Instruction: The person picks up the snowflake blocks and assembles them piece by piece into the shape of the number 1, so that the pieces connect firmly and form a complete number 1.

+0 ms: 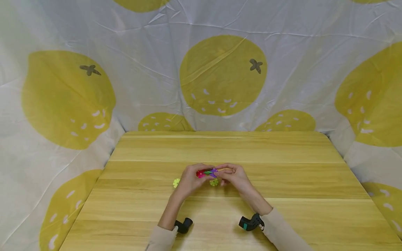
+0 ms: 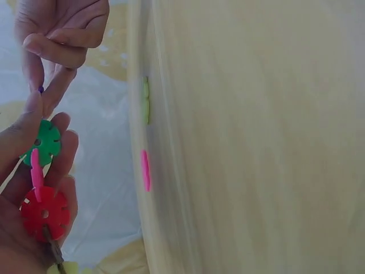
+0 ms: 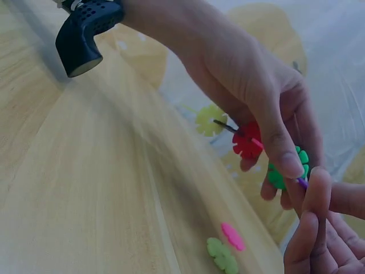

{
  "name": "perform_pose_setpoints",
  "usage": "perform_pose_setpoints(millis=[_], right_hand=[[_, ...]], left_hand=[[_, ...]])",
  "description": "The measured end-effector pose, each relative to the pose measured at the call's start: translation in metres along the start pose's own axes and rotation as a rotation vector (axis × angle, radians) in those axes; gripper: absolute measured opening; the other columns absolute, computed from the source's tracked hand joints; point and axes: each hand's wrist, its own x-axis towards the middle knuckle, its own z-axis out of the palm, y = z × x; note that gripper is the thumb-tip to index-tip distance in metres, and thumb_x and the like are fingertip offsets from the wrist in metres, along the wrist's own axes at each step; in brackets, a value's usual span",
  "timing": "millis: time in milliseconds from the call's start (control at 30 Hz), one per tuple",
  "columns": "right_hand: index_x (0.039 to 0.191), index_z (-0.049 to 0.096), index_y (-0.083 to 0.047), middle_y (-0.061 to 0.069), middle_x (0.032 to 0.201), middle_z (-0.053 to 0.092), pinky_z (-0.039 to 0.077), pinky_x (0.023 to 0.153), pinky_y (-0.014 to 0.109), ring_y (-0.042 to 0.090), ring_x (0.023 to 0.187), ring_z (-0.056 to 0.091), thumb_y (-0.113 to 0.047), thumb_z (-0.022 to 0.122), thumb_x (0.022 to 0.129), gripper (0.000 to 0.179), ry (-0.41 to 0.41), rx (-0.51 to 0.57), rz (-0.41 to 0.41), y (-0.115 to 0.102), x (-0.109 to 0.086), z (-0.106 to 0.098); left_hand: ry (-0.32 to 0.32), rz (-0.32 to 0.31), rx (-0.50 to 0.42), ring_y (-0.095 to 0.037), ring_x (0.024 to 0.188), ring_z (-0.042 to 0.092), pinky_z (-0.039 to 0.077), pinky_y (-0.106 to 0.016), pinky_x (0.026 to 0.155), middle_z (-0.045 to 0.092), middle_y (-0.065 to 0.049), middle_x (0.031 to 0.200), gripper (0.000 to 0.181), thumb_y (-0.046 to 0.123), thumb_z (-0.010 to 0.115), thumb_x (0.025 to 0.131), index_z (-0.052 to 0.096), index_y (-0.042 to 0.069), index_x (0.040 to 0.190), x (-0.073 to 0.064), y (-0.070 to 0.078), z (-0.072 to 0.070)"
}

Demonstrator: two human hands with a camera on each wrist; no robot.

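My left hand (image 1: 191,179) holds a chain of slotted snowflake discs, with thumb and fingers around its green disc (image 2: 50,142). Along the chain follow a pink disc seen edge-on (image 2: 37,174), a red disc (image 2: 45,214), a dark disc seen edge-on (image 3: 224,125) and a yellow disc (image 3: 210,120) at the far end. At the other end is a purple disc (image 1: 214,173), set against the green one. My right hand (image 1: 235,177) pinches this purple disc between thumb and fingers, and its fingertips meet those of the left hand.
Below the hands, a yellow-green disc (image 3: 222,255) and a loose pink disc (image 3: 232,236) lie on the wooden table (image 1: 282,223). A black wrist camera (image 1: 184,226) sits at the left wrist, another camera (image 1: 251,222) at the right. A lemon-print cloth (image 1: 150,76) hangs behind the table.
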Motion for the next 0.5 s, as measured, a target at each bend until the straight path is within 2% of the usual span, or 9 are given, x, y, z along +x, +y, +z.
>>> perform_pose_setpoints(millis=[133, 300, 400, 500], right_hand=[[0.124, 0.067, 0.007, 0.01, 0.088, 0.079, 0.056, 0.061, 0.024, 0.01, 0.059, 0.065, -0.016, 0.073, 0.097, 0.035, -0.003, -0.042, 0.004, 0.001, 0.002, 0.0], [0.123, 0.067, 0.008, 0.021, 0.102, 0.076, 0.057, 0.06, 0.025, 0.014, 0.066, 0.068, -0.012, 0.071, 0.099, 0.032, 0.015, -0.143, -0.005, 0.005, 0.002, -0.003], [0.126, 0.067, 0.007, 0.025, 0.107, 0.075, 0.056, 0.061, 0.024, 0.014, 0.068, 0.068, -0.011, 0.072, 0.098, 0.034, -0.012, -0.191, -0.004, 0.01, 0.003, -0.007], [0.129, 0.065, 0.009, 0.025, 0.107, 0.074, 0.057, 0.062, 0.024, 0.013, 0.069, 0.067, -0.009, 0.072, 0.097, 0.037, -0.061, -0.192, -0.005, 0.017, 0.004, -0.012]], left_hand=[[-0.003, -0.05, -0.013, -0.023, 0.101, 0.075, 0.061, -0.03, 0.084, 0.08, -0.007, 0.109, 0.027, 0.014, 0.084, 0.086, 0.08, 0.009, 0.113, -0.001, -0.001, -0.005], [0.01, -0.14, -0.023, -0.026, 0.108, 0.073, 0.061, -0.038, 0.088, 0.078, -0.008, 0.117, 0.028, 0.014, 0.084, 0.087, 0.08, 0.012, 0.115, -0.004, -0.005, -0.014], [0.004, -0.182, -0.043, -0.028, 0.111, 0.072, 0.061, -0.04, 0.091, 0.076, -0.009, 0.121, 0.03, 0.014, 0.083, 0.088, 0.079, 0.013, 0.118, -0.006, -0.008, -0.02], [-0.004, -0.194, -0.056, -0.028, 0.114, 0.071, 0.06, -0.04, 0.093, 0.076, -0.008, 0.123, 0.03, 0.012, 0.083, 0.089, 0.078, 0.013, 0.118, -0.007, -0.012, -0.023]])
